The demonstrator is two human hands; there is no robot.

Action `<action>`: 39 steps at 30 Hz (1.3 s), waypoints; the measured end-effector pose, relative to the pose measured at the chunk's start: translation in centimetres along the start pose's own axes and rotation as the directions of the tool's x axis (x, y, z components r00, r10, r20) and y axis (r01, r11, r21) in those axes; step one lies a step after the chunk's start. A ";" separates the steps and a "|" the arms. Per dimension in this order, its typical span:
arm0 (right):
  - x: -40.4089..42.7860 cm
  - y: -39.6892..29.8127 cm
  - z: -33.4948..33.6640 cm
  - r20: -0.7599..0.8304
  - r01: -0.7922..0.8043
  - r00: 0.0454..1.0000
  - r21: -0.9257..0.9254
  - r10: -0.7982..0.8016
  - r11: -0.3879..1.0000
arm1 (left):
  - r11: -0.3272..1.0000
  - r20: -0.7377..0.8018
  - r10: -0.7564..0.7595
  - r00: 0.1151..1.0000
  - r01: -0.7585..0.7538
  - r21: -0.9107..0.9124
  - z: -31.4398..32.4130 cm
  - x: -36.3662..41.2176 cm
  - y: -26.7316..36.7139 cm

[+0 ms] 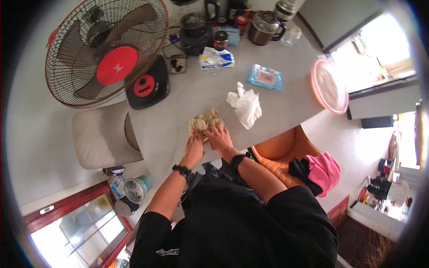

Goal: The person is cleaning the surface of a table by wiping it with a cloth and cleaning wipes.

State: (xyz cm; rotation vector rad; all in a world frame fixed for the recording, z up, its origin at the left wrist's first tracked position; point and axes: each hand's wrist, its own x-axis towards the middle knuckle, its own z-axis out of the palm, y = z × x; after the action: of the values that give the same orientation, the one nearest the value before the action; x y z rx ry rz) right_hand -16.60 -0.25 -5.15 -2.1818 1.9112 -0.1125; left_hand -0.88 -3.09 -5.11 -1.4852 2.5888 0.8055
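Observation:
A bunched beige cloth [206, 120] lies on the grey table [174, 134] right in front of me. My left hand [194, 145] presses on its near left part, fingers reaching onto the fabric. Beside it, my right hand [218, 137] rests on the near right part of the same cloth. Both palms face down, and the fingertips partly sink into the folds, so whether they grip is hard to see. To the right of the cloth lies a crumpled white plastic bag or tissue [247, 105]. A blue wipes packet [265, 77] is behind that.
A large fan [117, 65] stands at the left. Along the back are a tissue pack [216, 59], a glass coffee pot [263, 28] and jars. A pink-rimmed round container [330, 87] sits at the right edge, above an orange chair [278, 150]. A beige chair [100, 137] adjoins the left edge.

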 end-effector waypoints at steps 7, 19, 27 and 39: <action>-6.0 -0.3 -0.8 -0.023 -0.166 0.985 0.065 0.168 0.984 | 1.000 0.144 0.007 0.990 -0.011 0.021 0.1 -2.9 5.0; -6.5 2.6 -1.0 -0.104 -0.070 0.990 0.218 0.095 0.973 | 0.963 -0.036 0.267 0.963 -0.265 0.045 -4.3 11.4 13.3; -6.7 5.6 2.9 -0.254 0.015 0.962 0.409 0.098 0.912 | 0.993 0.119 -0.036 0.992 0.021 0.120 -1.9 18.8 18.2; -5.3 6.7 -3.4 0.090 0.028 0.994 0.383 -0.068 0.923 | 0.981 -0.323 -0.147 0.935 0.097 -0.166 -3.4 13.0 -1.4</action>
State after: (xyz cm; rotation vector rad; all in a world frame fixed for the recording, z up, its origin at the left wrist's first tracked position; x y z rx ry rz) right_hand -24.53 3.72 -2.86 -1.9323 1.6201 -0.3449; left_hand -5.99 -15.54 -6.54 -1.9622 2.6767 0.8075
